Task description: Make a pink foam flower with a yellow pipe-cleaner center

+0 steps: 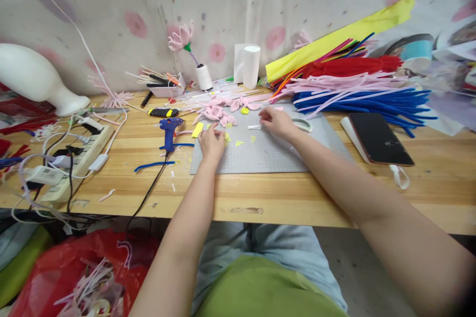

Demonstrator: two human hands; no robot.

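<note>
My left hand is low over the left part of a grey cutting mat, fingers bent and a little apart. Beside its fingertips lie a yellow paper piece and small yellow scraps; I make out nothing held in it. My right hand reaches over the mat with curled fingers, closed on what looks like scissors. A pale loop handle shows behind the wrist and a whitish end by the fingertips; the middle is hidden. Pink fuzzy petals lie beyond my left hand, near a round yellow piece.
A blue glue gun and a utility knife are left of the mat. Blue pipe cleaners are piled behind right, near a phone. A power strip with tangled cables sits left. A pink flower stands at the back.
</note>
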